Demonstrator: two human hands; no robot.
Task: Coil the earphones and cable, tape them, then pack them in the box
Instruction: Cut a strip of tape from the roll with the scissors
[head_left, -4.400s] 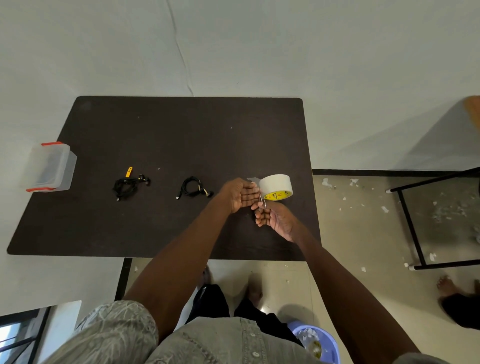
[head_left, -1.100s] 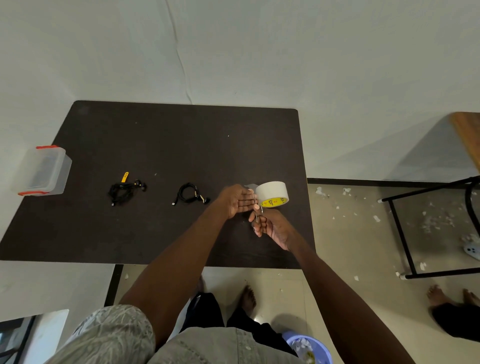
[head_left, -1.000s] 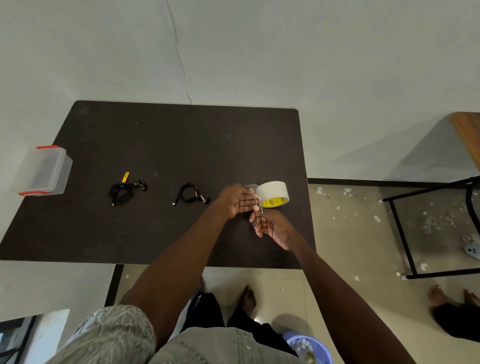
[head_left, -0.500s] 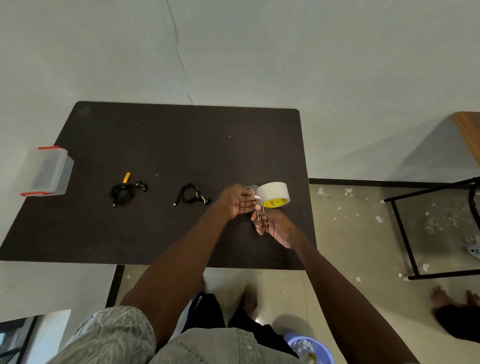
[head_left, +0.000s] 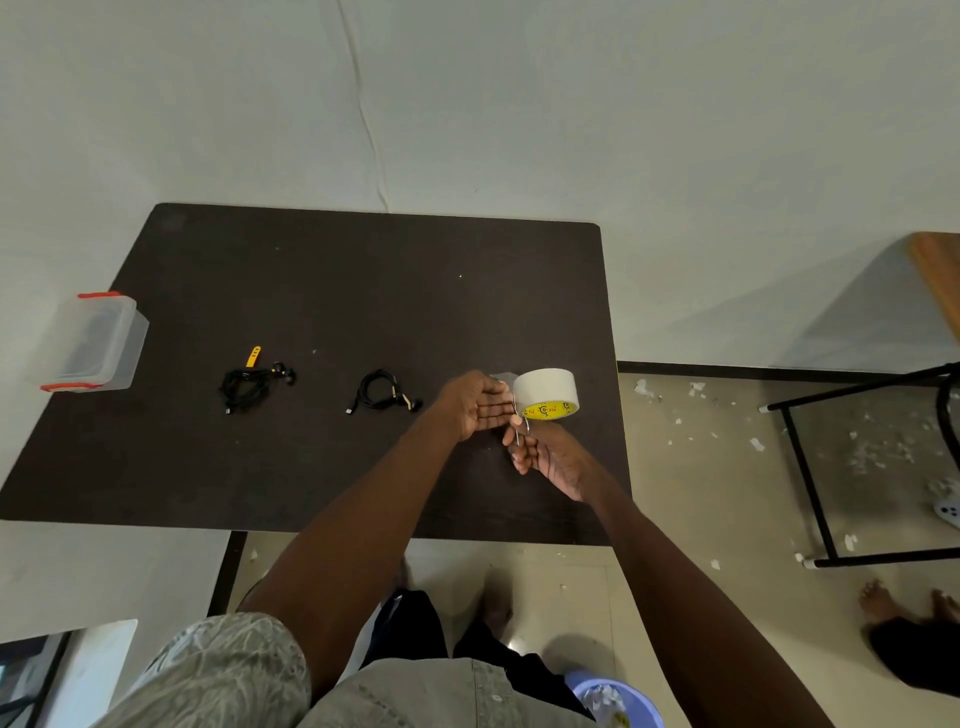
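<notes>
The dark bench (head_left: 332, 291) runs from the wall at 12 o'clock to its near edge just ahead of the person. At 3 o'clock, close to the bench's right edge, the roll of tape (head_left: 545, 393) stands on its side, its yellow core facing the person.

The left hand (head_left: 475, 402) lies with straight fingers against the roll's left side, a short strip of tape (head_left: 503, 376) lifting behind it; this grip is open, pressing rather than curling. The right hand (head_left: 550, 457) sits just below the roll, its thumb and forefinger pinching a thin metal tool (head_left: 521, 428), too small to make out, whose tip meets the tape.

At the middle of the bench lies a coiled black cable (head_left: 382, 397), just left of the left hand but apart from it. Further toward 9 o'clock lies the bundle of black earphones (head_left: 249, 384) with a yellow tab (head_left: 253, 357) at its far side. The clear box (head_left: 88, 340) with red clips overhangs the left edge at 9 o'clock, well apart from both bundles.

The far half of the bench is bare dark surface, as is the strip along the near edge at 7 o'clock. Beyond the right edge the floor is littered with white scraps, and a black metal frame (head_left: 810, 483) stands at 3 o'clock.
</notes>
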